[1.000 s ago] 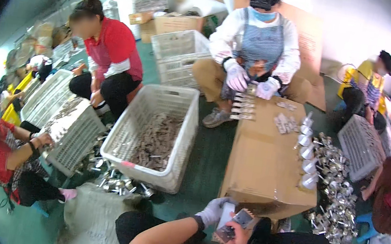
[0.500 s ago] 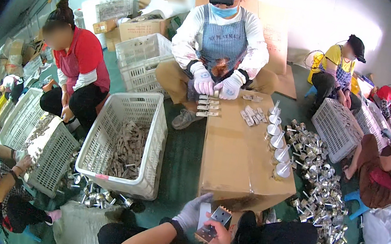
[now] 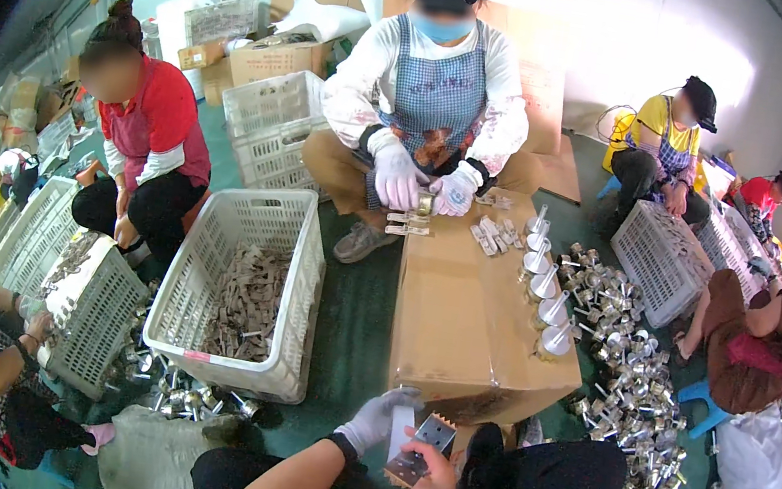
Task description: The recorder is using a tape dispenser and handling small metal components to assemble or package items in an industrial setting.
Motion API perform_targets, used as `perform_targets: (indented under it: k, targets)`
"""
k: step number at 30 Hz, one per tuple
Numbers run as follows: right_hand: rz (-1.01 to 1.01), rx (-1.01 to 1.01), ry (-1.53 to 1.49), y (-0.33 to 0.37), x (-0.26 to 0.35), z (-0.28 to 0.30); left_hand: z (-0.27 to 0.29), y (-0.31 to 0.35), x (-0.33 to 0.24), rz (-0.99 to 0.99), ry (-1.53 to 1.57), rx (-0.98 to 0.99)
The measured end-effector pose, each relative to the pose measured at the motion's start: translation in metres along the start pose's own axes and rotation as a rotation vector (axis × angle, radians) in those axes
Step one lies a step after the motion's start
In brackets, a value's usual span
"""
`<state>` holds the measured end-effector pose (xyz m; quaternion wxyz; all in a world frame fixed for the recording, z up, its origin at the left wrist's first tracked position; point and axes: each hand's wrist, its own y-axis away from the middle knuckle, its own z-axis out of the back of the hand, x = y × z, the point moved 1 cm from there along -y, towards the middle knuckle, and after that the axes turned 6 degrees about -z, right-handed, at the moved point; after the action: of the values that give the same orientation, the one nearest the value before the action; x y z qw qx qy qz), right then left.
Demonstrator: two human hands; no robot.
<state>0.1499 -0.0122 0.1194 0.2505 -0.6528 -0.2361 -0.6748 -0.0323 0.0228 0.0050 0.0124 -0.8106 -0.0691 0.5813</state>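
My left hand (image 3: 372, 420), in a pale glove, grips the side of a flat whitish piece (image 3: 401, 428) just in front of the carton's near edge. Beside and against that piece is a shiny metal plate (image 3: 434, 435) with dark holes and a toothed edge. My bare right hand (image 3: 438, 487) is closed on the plate, its thumb across the face. Whether the two pieces are joined, I cannot tell. Both hands are above my lap, between my dark-clad knees.
A cardboard carton (image 3: 460, 326) bears metal clips (image 3: 496, 236) and a row of funnel-like metal parts (image 3: 551, 311). Across it sits a co-worker (image 3: 438, 100) with gloved hands. A white crate (image 3: 292, 331) of metal strips stands left; metal parts (image 3: 638, 383) heap on the floor right.
The view has shifted slightly. My hands keep nearly the same hold on the pieces. Across the carton, the co-worker's hands have moved down over the row of clips.
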Motion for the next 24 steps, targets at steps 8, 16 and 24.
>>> perform_targets:
  k: [8, 16, 24]
  targets:
    - [0.012, 0.024, -0.072, 0.003, 0.008, 0.001, -0.026, -0.002, -0.050, 0.549, 0.709, -0.241]
    - [0.046, 0.006, 0.019, 0.009, 0.017, 0.001, -0.019, 0.001, -0.045, 0.375, 0.286, -0.089]
    - [0.058, -0.042, 0.076, 0.012, 0.017, 0.001, -0.011, 0.000, -0.028, 0.197, -0.125, 0.022]
